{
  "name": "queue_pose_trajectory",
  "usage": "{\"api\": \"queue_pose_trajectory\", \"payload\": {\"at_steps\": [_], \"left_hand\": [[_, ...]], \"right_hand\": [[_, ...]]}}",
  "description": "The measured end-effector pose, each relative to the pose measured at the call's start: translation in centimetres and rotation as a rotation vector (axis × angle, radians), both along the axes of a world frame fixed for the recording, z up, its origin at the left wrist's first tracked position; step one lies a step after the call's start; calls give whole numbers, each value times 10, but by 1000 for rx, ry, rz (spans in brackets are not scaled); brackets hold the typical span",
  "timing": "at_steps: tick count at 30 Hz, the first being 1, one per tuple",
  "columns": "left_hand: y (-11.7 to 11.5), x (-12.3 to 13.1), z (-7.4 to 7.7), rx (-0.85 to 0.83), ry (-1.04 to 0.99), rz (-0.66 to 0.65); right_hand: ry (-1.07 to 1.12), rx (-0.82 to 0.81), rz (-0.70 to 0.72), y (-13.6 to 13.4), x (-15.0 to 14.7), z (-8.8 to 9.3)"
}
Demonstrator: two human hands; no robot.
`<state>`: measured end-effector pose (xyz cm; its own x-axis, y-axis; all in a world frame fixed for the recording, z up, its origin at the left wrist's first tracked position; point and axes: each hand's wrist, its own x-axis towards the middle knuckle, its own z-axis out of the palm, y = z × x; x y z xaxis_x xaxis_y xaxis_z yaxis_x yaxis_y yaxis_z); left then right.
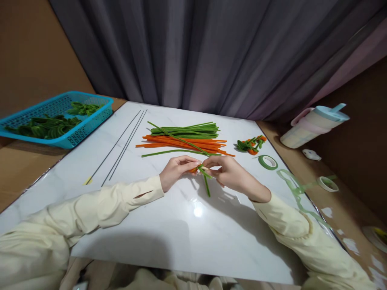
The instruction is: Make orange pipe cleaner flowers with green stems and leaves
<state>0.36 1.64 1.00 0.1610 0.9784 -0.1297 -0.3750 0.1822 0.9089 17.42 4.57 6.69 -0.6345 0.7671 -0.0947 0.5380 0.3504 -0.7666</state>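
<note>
Both hands meet over the middle of the white marble-look board (169, 225). My left hand (175, 171) pinches a small orange fuzzy piece with green pipe cleaner on it. My right hand (228, 173) pinches the same green pipe cleaner (207, 183), whose free end hangs down toward me. Just beyond the hands lies a pile of long orange pipe cleaners (184, 143), with a bundle of green pipe cleaners (187, 129) behind it.
A blue basket (90, 127) of green bent pieces sits far left. Thin dark wires (122, 147) lie on the board's left. Small finished orange-and-green pieces (250, 145) and green tape rolls (268, 162) lie right. A lidded pitcher (314, 125) stands far right.
</note>
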Motion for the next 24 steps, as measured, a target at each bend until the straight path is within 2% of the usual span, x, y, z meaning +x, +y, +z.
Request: {"api": "queue_pose_trajectory", "payload": {"at_steps": [4, 13, 24], "left_hand": [[0, 0, 0, 11, 12, 24], [0, 1, 0, 18, 25, 53], [0, -1, 2, -7, -16, 8]], "right_hand": [[27, 106, -25, -1, -1, -4], [-5, 48, -14, 2, -3, 0], [-166, 371, 84, -10, 2, 4]]}}
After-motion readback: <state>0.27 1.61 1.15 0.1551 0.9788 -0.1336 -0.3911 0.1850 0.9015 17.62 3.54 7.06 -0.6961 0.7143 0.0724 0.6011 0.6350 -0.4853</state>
